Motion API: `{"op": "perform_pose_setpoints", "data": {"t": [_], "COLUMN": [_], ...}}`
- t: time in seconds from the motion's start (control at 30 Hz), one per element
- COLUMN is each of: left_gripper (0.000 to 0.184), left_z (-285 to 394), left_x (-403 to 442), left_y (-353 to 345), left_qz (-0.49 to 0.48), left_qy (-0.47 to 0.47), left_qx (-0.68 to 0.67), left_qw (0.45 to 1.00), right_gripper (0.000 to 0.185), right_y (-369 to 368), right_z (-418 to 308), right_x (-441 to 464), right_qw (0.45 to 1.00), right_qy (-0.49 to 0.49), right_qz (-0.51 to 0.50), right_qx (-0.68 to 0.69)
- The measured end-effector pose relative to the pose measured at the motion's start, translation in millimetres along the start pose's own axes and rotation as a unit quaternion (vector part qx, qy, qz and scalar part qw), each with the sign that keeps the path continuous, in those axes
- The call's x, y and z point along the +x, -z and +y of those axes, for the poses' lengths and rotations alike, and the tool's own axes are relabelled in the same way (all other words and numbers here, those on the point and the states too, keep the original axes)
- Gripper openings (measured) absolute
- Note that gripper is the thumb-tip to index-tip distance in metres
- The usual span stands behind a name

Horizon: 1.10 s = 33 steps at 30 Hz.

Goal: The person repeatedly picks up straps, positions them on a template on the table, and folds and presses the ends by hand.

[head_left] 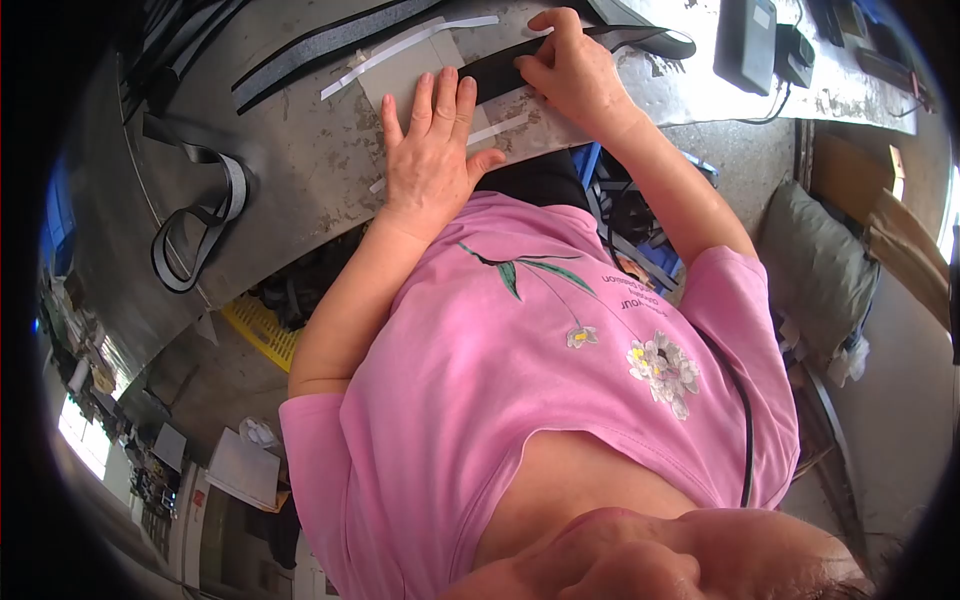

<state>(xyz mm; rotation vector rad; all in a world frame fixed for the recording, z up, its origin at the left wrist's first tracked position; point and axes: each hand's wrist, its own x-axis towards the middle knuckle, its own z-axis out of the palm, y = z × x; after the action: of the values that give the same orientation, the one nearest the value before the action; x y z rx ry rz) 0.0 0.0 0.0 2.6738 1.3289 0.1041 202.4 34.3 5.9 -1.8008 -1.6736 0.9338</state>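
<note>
My left hand (430, 160) lies flat with fingers spread on a light grey card (425, 55) at the worktable. Its index finger touches the end of a black strap (500, 75). That strap runs right, under my right hand (580, 80), and loops back at its far end. My right hand is closed on the strap, with thumb and fingers bent at its edges. One white strip (410, 55) crosses the card's upper part, and another white strip (497, 129) lies below the black strap. The card's lower part is hidden under my left hand.
The metal worktable (300, 160) has a worn surface. A long dark strap (320, 50) lies beyond the card, and a curled strap (235, 190) hangs over the left part. At the right are a black box (745, 45) and cables. A yellow crate (262, 335) stands below the table.
</note>
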Motion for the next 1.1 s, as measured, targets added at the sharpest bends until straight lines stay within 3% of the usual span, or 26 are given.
{"op": "perform_pose_setpoints", "data": {"t": [0.2, 0.4, 0.47, 0.5, 0.6, 0.67, 0.8, 0.87, 0.9, 0.93, 0.97, 1.0, 1.1], "left_gripper": [0.075, 0.071, 0.068, 0.055, 0.030, 0.027, 0.054, 0.046, 0.041, 0.036, 0.021, 0.021, 0.006], "left_z": [6, 12, 4, 0, -26, -49, -96, -106, -140, -144, -142, -142, -129], "left_x": [5, 18, 21, 23, 28, 35, 65, 81, 23, 26, 32, 38, 51], "left_y": [7, 17, 15, 16, 26, 40, 37, 28, 4, 4, 2, -1, 1], "left_qz": [0.006, 0.024, 0.029, 0.058, 0.122, 0.187, 0.162, 0.202, 0.197, 0.180, 0.243, 0.245, 0.329], "left_qy": [-0.005, 0.006, -0.020, -0.039, -0.081, -0.054, 0.083, 0.077, 0.071, 0.055, 0.028, 0.028, 0.027], "left_qx": [0.029, -0.002, 0.005, -0.037, -0.144, -0.083, 0.095, 0.085, 0.085, 0.088, 0.104, 0.106, 0.048], "left_qw": [1.000, 1.000, 0.999, 0.997, 0.979, 0.977, 0.979, 0.973, 0.974, 0.978, 0.964, 0.963, 0.943], "right_gripper": [0.037, 0.026, 0.032, 0.048, 0.069, 0.070, 0.074, 0.073, 0.070, 0.068, 0.065, 0.062, 0.048], "right_y": [-1, 9, 5, -1, -13, -5, 12, 29, -28, -24, -15, -2, 37], "right_z": [0, -29, -30, -25, -3, -1, 16, 24, 14, 18, 27, 29, 63], "right_x": [0, -13, -15, -19, -26, -22, -15, -7, -23, -15, -4, 4, 43], "right_qw": [0.999, 0.954, 0.932, 0.946, 0.927, 0.922, 0.906, 0.902, 0.882, 0.867, 0.852, 0.841, 0.840], "right_qy": [0.020, 0.136, 0.281, 0.273, 0.282, 0.283, 0.296, 0.306, 0.352, 0.386, 0.421, 0.440, 0.396], "right_qz": [0.011, 0.068, 0.090, 0.021, -0.044, -0.048, -0.087, -0.092, -0.111, -0.128, -0.143, -0.148, -0.058], "right_qx": [-0.042, -0.258, -0.210, -0.173, -0.242, -0.260, -0.289, -0.289, -0.294, -0.288, -0.278, -0.279, -0.367]}}
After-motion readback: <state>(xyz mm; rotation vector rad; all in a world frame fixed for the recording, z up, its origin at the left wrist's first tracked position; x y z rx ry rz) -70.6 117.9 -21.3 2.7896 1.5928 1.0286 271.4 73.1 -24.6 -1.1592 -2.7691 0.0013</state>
